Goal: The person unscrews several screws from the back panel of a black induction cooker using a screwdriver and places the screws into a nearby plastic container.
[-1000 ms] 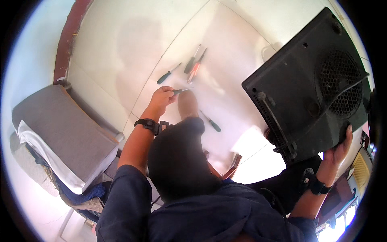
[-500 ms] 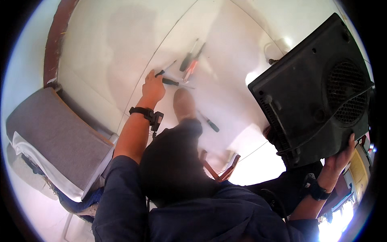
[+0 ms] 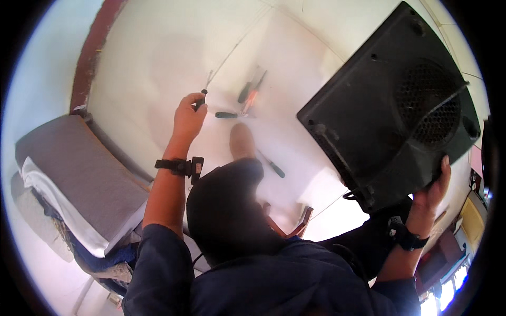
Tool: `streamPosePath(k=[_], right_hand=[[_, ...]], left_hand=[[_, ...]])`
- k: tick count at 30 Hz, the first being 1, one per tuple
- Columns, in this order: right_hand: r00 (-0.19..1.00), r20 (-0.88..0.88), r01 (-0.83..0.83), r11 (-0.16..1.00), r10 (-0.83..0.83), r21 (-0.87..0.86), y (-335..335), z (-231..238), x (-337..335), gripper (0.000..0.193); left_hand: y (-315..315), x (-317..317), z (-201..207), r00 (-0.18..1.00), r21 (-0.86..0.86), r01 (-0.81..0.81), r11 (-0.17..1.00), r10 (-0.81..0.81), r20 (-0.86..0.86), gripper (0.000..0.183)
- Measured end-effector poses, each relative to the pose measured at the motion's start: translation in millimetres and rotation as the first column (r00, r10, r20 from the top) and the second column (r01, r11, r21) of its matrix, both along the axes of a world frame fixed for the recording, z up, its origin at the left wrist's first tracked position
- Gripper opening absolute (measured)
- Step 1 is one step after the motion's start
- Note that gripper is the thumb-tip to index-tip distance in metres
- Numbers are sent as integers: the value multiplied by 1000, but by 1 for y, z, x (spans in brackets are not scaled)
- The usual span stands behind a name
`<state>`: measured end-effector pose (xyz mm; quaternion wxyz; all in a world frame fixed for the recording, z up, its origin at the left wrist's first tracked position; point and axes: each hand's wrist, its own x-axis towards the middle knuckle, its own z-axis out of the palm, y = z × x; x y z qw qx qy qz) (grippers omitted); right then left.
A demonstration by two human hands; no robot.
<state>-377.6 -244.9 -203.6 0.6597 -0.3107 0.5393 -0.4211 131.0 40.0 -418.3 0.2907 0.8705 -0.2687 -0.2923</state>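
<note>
My left hand (image 3: 188, 118) is closed around the dark handle of a screwdriver (image 3: 202, 99), whose thin shaft points away from me. Just right of it on the floor lies a green-handled screwdriver (image 3: 226, 115), beside a red-handled tool (image 3: 250, 100) and a dark-handled screwdriver (image 3: 244, 92). Another green-handled screwdriver (image 3: 277, 169) lies nearer, right of my foot. With my right hand (image 3: 435, 189) I grip the near right edge of a flat black appliance, like an induction cooktop (image 3: 369, 121). Its underside shows a round fan grille and a cord across it.
A grey padded seat (image 3: 84, 179) with white cloth stands at the left. My foot (image 3: 241, 141) rests on the pale tiled floor (image 3: 174, 58). Wooden legs (image 3: 301, 221) show beneath me, and a maroon strip (image 3: 90, 63) runs along the wall.
My left hand has come up off the floor with the dark-handled screwdriver and shifted slightly left. The black appliance has moved left and a little farther away, still in my right hand.
</note>
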Motion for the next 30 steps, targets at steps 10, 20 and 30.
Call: streamPosePath(k=[10,20,30], right_hand=[[907,343,-235,969,246,-74,35,31,39,54],[691,527,-494,855,495,-156,2,27,34,54],[636,491,-559,794,596,-241,-9,45,29,61]], left_hand=[[-6,-77,267,848,-550,-446,706,137,-512,25],[-6,-196,361,879,-707,-465,533,182,-440,26],[19,-247,434,969,-822,-118,558,245,27,30]])
